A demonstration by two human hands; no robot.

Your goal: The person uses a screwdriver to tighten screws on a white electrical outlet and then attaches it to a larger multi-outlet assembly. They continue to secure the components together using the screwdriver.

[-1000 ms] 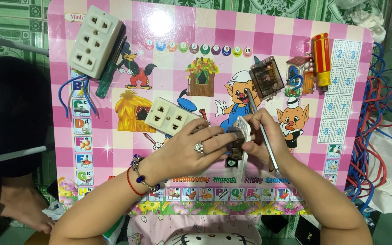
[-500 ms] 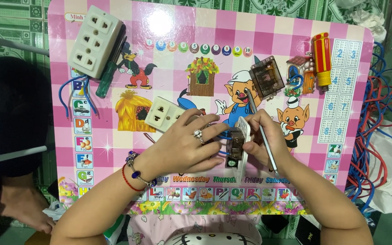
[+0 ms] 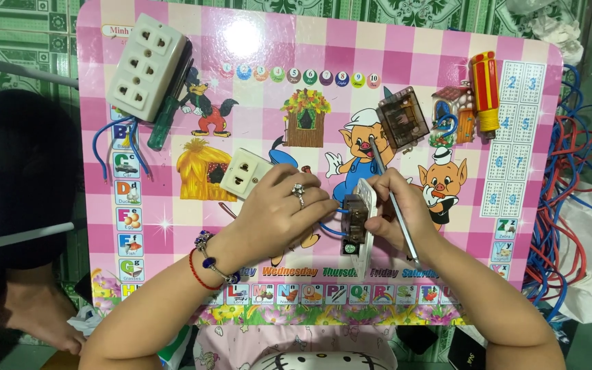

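Both hands are closed: the left hand [image 3: 275, 212] on a switch plate [image 3: 359, 223], the right hand [image 3: 392, 212] on a thin screwdriver [image 3: 393, 205]. The plate is best kept steady while the wires [image 3: 330, 229] are worked.

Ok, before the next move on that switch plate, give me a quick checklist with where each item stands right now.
1. Left hand steadying the white switch plate: ok.
2. Right hand holds the thin metal tool: ok.
3. Tool tip seated in a terminal: cannot tell, the tool's ends are unclear.
4. Blue wire reaches the plate's back: ok; whether it is clamped, cannot tell.
5. Red-handled screwdriver lies on the pink table: ok.
6. Small single socket clear of the plate: ok.
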